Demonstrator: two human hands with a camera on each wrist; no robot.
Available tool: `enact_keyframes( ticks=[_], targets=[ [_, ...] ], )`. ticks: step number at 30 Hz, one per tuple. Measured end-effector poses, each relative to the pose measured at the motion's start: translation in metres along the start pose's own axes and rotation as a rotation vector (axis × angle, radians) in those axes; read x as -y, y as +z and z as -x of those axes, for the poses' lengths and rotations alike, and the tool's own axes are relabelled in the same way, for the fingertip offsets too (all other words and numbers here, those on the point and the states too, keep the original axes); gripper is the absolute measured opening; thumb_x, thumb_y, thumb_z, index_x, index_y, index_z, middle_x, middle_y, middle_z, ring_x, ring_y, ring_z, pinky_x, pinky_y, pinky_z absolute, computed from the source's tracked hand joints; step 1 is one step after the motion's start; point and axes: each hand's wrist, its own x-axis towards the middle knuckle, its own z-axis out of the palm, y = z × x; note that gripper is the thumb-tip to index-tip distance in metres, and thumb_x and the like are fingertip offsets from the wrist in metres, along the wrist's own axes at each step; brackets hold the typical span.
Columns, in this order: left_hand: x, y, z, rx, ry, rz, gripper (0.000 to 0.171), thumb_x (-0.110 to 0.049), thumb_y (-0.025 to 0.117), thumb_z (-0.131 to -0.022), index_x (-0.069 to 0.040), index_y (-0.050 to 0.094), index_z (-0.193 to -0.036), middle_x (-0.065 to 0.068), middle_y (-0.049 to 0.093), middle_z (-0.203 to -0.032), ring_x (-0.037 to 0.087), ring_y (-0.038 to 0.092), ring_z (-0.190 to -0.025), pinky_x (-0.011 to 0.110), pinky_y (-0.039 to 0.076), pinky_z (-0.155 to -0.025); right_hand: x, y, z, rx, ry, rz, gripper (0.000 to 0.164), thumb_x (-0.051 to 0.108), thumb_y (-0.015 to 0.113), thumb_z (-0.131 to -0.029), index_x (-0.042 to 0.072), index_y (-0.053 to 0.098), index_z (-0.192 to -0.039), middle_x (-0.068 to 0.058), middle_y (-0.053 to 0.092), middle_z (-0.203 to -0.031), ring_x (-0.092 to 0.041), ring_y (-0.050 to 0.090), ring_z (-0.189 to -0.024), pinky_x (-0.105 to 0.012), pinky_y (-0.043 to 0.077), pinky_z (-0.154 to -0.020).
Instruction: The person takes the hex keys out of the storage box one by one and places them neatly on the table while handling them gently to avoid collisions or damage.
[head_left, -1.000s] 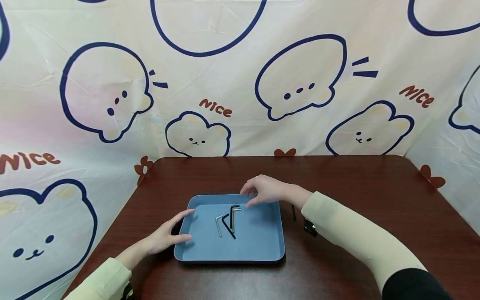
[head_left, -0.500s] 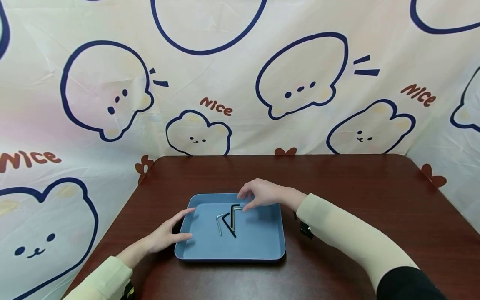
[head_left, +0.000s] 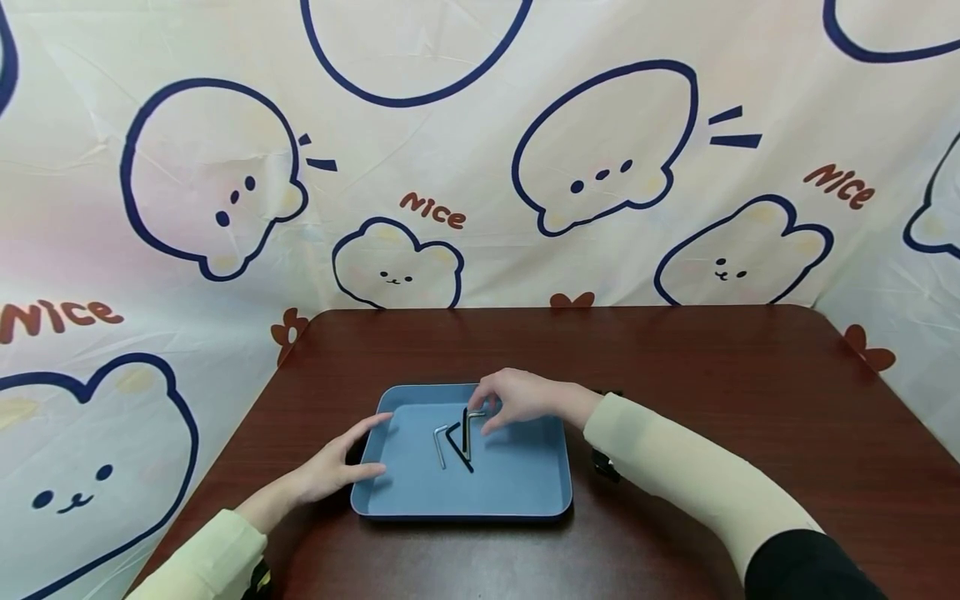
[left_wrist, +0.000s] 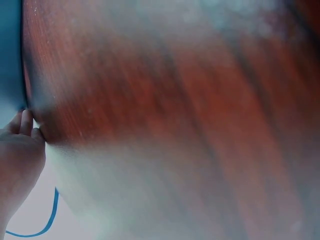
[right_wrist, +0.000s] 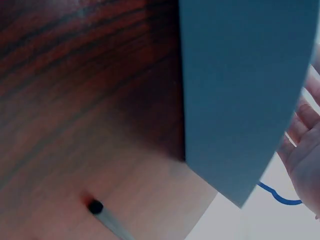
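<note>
Several L-shaped hex keys lie in the blue tray (head_left: pixel 517 492). A small silver hex key (head_left: pixel 439 448) is leftmost. Beside it a black hex key (head_left: pixel 453 443) slants toward a close pair, one black and one pale silver hex key (head_left: pixel 469 437). My right hand (head_left: pixel 517 396) reaches over the tray's far side, fingers bent down and thumb apart, with the pair's short arms between the fingertips. At the tray's left rim, my left hand (head_left: pixel 326 475) rests with straight, spread fingers. In the left wrist view, that hand (left_wrist: pixel 22 155) shows against the tray edge.
The tray stands on a dark reddish wooden table (head_left: pixel 675 358). A patterned cloth (head_left: pixel 487 167) hangs behind and at the sides. In the right wrist view, a thin rod with a dark end (right_wrist: pixel 95 206) shows beside the tray's outer wall (right_wrist: pixel 235 110).
My right hand has moved left and toward me, down to the hex key pair. The left hand has kept its place on the rim. A dark rod right of the tray is now covered by my arm.
</note>
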Motion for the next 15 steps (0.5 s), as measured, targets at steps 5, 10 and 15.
enact_keyframes(
  ticks=[5,10,15],
  targets=[
    [0.0,0.0,-0.001,0.006,0.007,-0.003,0.072,-0.021,0.069,-0.092,-0.008,0.03,-0.151,0.023,0.025,-0.154,0.046,0.019,-0.139,0.067,0.019,-0.105,-0.003,0.006,-0.003,0.015,-0.007,0.028,0.038,0.025,0.08,-0.083,0.013,0.07,-0.118,0.004,0.063,-0.111,-0.011,0.057,-0.092,-0.023,0.047,-0.074],
    [-0.001,0.0,-0.001,0.013,-0.007,0.024,0.073,-0.021,0.069,-0.092,-0.007,0.029,-0.151,0.023,0.023,-0.155,0.045,0.018,-0.14,0.067,0.018,-0.105,-0.005,0.011,-0.006,0.029,-0.01,0.048,0.038,0.026,0.078,-0.084,0.014,0.07,-0.119,0.004,0.062,-0.111,-0.008,0.055,-0.09,-0.021,0.046,-0.071],
    [0.0,0.0,-0.001,0.015,-0.012,0.023,0.073,-0.021,0.069,-0.092,-0.007,0.029,-0.151,0.022,0.023,-0.155,0.045,0.018,-0.14,0.067,0.018,-0.105,-0.004,0.014,-0.008,0.034,0.0,0.08,0.033,0.02,0.074,-0.088,0.014,0.07,-0.121,0.005,0.06,-0.112,-0.006,0.055,-0.088,-0.02,0.045,-0.074]
  ],
)
